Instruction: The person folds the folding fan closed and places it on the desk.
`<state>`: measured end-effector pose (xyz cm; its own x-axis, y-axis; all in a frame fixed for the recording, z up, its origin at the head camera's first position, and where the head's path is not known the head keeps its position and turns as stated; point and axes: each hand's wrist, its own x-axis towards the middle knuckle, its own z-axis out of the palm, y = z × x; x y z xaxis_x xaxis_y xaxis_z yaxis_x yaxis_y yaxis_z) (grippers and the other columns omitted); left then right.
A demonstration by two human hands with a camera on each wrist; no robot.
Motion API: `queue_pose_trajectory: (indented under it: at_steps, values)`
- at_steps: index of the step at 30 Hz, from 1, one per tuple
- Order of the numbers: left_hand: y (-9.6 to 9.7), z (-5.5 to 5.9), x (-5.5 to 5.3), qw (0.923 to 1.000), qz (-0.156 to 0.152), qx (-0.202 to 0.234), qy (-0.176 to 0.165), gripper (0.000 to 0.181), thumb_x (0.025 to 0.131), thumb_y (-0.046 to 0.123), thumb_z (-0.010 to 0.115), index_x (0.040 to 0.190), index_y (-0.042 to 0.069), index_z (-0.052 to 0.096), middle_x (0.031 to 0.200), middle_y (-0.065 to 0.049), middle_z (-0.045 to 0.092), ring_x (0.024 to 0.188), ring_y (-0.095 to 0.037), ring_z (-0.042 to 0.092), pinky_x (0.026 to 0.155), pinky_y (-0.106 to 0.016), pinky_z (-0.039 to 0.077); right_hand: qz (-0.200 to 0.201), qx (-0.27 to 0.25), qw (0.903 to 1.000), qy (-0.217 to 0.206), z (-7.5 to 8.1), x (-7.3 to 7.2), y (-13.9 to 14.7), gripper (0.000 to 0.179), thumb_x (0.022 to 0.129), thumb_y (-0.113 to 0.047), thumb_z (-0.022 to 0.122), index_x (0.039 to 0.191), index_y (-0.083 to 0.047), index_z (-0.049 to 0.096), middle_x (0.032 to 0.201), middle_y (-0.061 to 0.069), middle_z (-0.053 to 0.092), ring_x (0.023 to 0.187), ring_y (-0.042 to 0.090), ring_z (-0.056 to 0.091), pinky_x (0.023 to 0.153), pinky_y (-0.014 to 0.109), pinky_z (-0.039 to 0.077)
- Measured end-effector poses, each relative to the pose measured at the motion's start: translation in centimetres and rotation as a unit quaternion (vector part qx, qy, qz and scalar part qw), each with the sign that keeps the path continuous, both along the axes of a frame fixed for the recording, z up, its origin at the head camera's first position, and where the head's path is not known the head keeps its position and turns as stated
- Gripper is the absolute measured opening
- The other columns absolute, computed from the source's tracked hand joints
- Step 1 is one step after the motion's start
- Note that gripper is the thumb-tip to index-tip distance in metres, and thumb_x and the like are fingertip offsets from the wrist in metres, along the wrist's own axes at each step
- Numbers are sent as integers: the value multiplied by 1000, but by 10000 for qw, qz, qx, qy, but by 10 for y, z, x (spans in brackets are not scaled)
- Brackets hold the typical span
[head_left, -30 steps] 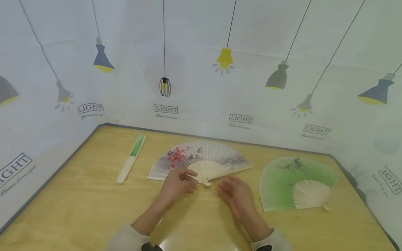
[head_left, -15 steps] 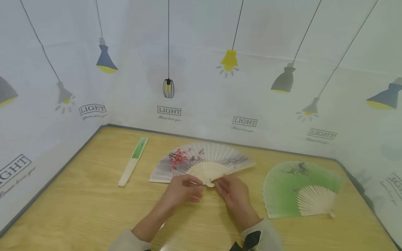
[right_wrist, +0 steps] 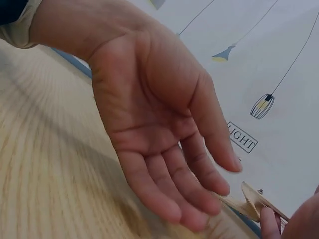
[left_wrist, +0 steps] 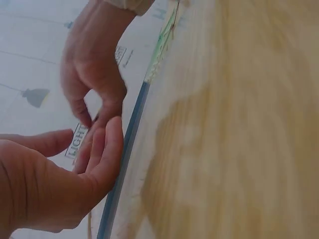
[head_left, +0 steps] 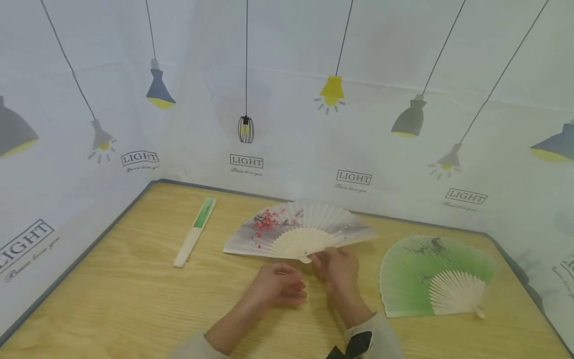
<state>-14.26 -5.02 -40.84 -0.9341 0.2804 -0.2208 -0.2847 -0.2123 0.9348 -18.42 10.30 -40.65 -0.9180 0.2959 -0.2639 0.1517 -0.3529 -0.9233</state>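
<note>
Low in mid-frame, my right hand (head_left: 339, 269) pinched the spread fan (head_left: 301, 234) near its pivot; my left hand (head_left: 279, 286), relaxed, gripped nothing. Red blossoms (head_left: 265, 219) coloured its left side.

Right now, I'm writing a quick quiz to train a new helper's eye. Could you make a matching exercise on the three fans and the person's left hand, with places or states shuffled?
Things:
1. closed folding fan
2. open blossom-print folding fan
3. left hand
4. open green folding fan

Places or states:
A. holding nothing
B. rightmost fan in the head view
C. leftmost fan in the head view
D. held by the right hand

Pairs: 1-C, 2-D, 3-A, 4-B
</note>
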Motion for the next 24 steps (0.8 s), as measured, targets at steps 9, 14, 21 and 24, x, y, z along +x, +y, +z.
queue_pose_trajectory:
  at_steps: [9, 14, 21, 24]
  values:
    - [24, 6, -13, 9765, 1263, 1650, -569, 48, 95, 6, 55, 134, -13, 35, 109, -24, 63, 96, -30, 64, 89, -45, 53, -372, -877, 9935, 627, 17, 0, 12, 12, 94, 7, 46, 104, 2, 40, 102, 12, 50, 76, 16, 63, 83, 33, 56]
    - [27, 13, -29, 9531, 1860, 2277, -727, 36, 95, 6, 55, 127, -8, 45, 97, -15, 65, 92, -27, 64, 92, -47, 51, -440, -1096, 9881, 985, 22, 3, 11, 19, 95, 7, 44, 110, 1, 35, 113, 15, 44, 79, 16, 63, 85, 35, 55]
    - [29, 15, -40, 9148, 2852, 2740, -821, 27, 91, -1, 60, 116, -5, 53, 96, -14, 65, 88, -26, 66, 87, -44, 54, -257, -1005, 9823, 1562, 14, 9, 2, 23, 96, 9, 44, 118, 6, 42, 104, 11, 56, 87, 20, 62, 88, 42, 54]
    - [31, 14, -41, 9080, 3069, 2771, -671, 20, 87, -2, 65, 105, -3, 56, 95, -14, 65, 88, -27, 67, 85, -43, 55, -268, -1108, 9788, 1699, 14, 8, 2, 27, 96, 9, 45, 122, 4, 44, 110, 9, 54, 94, 20, 60, 89, 44, 53]
